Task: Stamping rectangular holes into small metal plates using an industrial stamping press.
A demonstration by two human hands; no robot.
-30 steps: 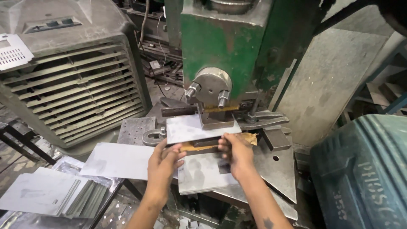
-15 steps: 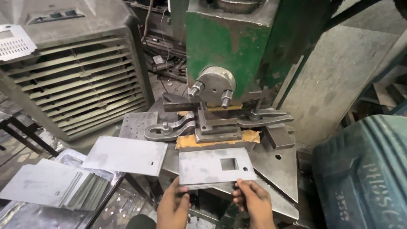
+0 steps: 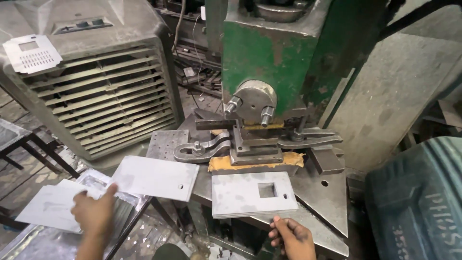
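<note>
Since the earlier frame the left hand (image 3: 94, 214) has swung out left, and its fingers now touch the near edge of a blank sheet (image 3: 155, 177) lying over a stack (image 3: 53, 207). The right hand (image 3: 292, 237), loosely open, touches the near edge of the punched plate (image 3: 252, 194) lying on the desk (image 3: 322, 202) before the green press (image 3: 269, 62).

Flat grey punched sheet (image 3: 252, 193) lies beside plain blank sheet (image 3: 154, 177).

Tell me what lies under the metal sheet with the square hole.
The punched sheet rests on the press table, its near edge overhanging by the right hand. Whatever lies directly beneath is covered.
</note>
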